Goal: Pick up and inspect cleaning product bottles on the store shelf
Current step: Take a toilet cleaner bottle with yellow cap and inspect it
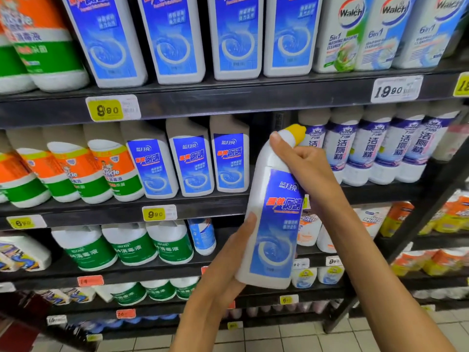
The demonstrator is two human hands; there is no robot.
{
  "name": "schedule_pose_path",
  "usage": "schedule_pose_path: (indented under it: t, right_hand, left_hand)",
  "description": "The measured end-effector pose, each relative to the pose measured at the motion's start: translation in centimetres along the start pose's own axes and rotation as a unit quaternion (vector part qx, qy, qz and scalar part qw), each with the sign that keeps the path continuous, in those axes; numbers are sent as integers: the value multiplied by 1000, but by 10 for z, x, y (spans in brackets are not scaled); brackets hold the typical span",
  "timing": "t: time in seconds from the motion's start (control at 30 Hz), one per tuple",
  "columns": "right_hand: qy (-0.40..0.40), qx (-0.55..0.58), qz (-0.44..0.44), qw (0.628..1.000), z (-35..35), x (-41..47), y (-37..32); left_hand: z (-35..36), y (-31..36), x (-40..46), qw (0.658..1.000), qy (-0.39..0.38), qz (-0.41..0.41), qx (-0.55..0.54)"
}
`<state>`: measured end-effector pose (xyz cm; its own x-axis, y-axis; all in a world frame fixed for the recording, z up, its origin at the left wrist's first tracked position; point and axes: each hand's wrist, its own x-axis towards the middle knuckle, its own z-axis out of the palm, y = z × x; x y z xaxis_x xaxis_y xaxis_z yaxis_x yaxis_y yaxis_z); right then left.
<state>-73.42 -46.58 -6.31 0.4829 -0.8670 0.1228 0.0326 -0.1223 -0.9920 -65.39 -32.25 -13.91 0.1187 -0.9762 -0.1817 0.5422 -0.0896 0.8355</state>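
Observation:
I hold a white toilet-cleaner bottle (272,219) with a blue label and a yellow cap in front of the shelf, tilted slightly right, label facing me. My right hand (304,161) grips its neck just below the cap, fingers curled round it. My left hand (228,255) supports the lower left side and base, thumb lying up along the bottle's edge. Three matching blue-label bottles (190,163) stand on the middle shelf to the left, with a gap beside them behind the held bottle.
Dark metal shelves (203,102) carry rows of cleaners: orange-and-green bottles (76,171) at left, purple-label white bottles (375,148) at right, green-label jugs (129,247) below. Yellow price tags (109,110) line the shelf edges. A tiled floor (279,336) shows at the bottom.

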Motion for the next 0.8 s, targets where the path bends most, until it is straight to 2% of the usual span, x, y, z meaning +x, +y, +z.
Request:
schedule_pose_path:
  t: [0.07,0.13,0.2,0.27,0.33,0.4,0.43,0.5,0.53,0.67,0.8]
  right_hand:
    - [-8,1,37,999,-3,5,2]
    - [-69,108,89,988,-5,9,2]
    - [-135,263,150,944,-6,12,2]
    - [-168,338,199,904,-5,15,6]
    - [-171,343,255,888,-3,17,12]
    - [-160,325,302,882,-4,16,19]
    - [-153,312,319,882,-5,16,22]
    - [-147,300,342,878,-6,14,29]
    - [-145,299,351,875,-6,12,30]
    - [-122,272,340,892,-3,15,25]
    - [-130,298,296,898,-6,20,16]
  left_hand:
    - [4,-3,1,1000,-8,7,-28]
    - [14,-2,-2,997,-7,24,-74]
    - [27,0,-7,992,-8,40,-116]
    - [38,4,-10,988,-6,3,-155]
    - [39,5,-11,985,-3,-12,-171]
    - [44,17,-18,994,21,60,-87]
    - [48,14,-20,993,2,71,-92]
    - [38,10,-19,987,-34,26,-153]
    - [35,12,-20,988,-48,17,-147]
    - [27,15,-23,993,-44,-23,-110]
    - [22,14,-17,998,-28,-18,-60]
